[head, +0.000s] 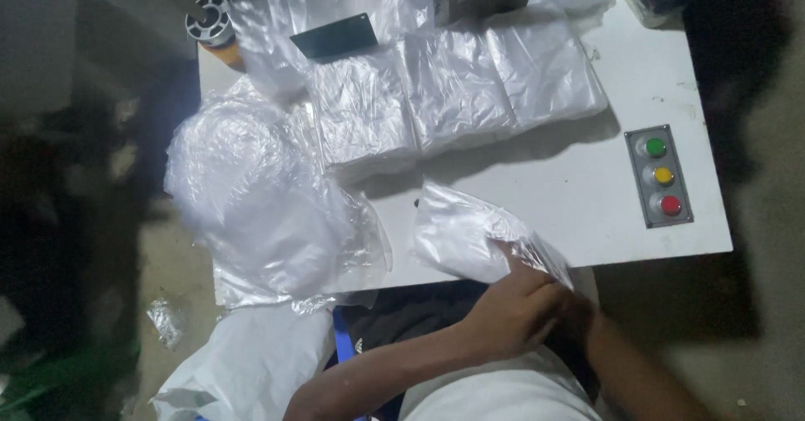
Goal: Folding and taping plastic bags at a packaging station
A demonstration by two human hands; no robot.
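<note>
Hands meet at the near edge of the white table [587, 211], just below a crumpled clear plastic bag [470, 236]. The left hand [516, 308] lies on top with its fingers curled closed onto the bag's near right corner. The right hand [579, 320] sits tucked behind it, mostly hidden, so how far it is open and whether it grips the film cannot be told. From the hands the bag runs up and to the left; its long axis slants from that pinched corner toward the table's middle, and its far end points at the stacks beyond. The left hand is the nearer of the two to the bag's body.

Left of the bag, a large heap of loose plastic film [260, 203] hangs over the table's left edge. To the bag's right, well apart, a grey button panel [660, 175] with green, yellow and red buttons lies flat. Beyond the bag, three flat stacks of folded bags [453, 94] sit side by side. Farther still lie two dark plates [335, 37], and a spool [210, 20] at the far left corner.
</note>
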